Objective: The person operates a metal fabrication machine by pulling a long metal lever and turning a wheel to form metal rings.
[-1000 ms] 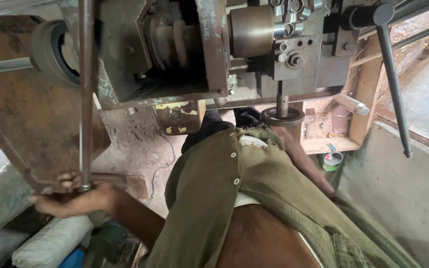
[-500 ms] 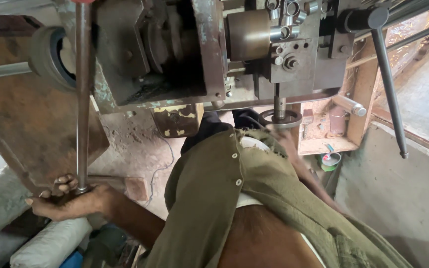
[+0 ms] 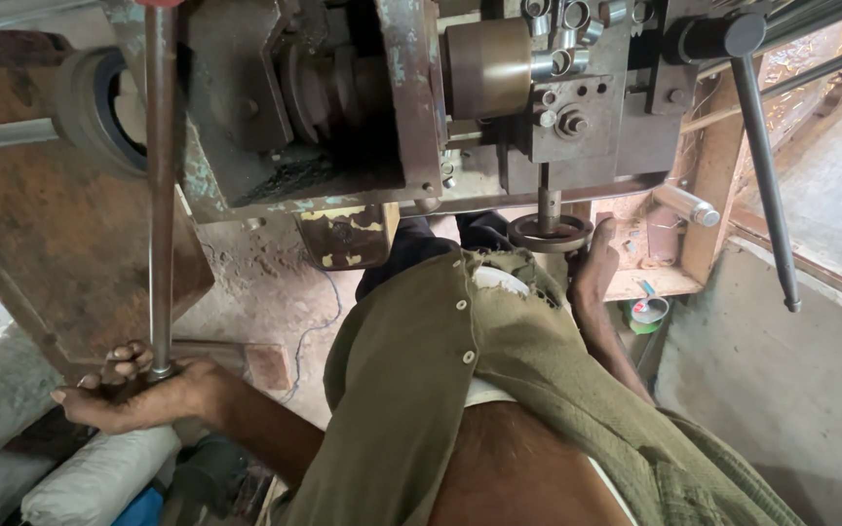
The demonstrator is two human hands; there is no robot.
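Head view, looking down past an open olive-green shirt (image 3: 499, 390) at an old metal machine (image 3: 392, 107) with chipped paint. Left hand (image 3: 133, 390) low at the left, palm up, fingers curled around the bottom end of a long steel lever rod (image 3: 160, 195) standing nearly upright and running up past the top edge of the frame. Fingertips (image 3: 119, 356) wrapped against the rod's foot, so clamped on it. Right hand (image 3: 594, 268) raised under the machine head, fingers and thumb lying against the rim of a flat round metal ring (image 3: 550, 234) sitting at the foot of a short vertical spindle (image 3: 549, 200); touching for certain, though whether closed around the ring cannot be told (most of the fingers hidden behind it).

Above the spindle, a brass-coloured cylinder (image 3: 484, 68) lying sideways in the machine head, next to a cluster of bolts and small tubes. To the right, a dark handle bar (image 3: 762, 166) slanting down from a black hub, well apart from both hands. Below the right hand, near a rusty wooden frame (image 3: 708, 195), a small green-and-white round lid or tape roll (image 3: 647, 312). At far left, pale stuffed sacks (image 3: 90, 477) on the floor beside a rusted steel plate (image 3: 60, 244).
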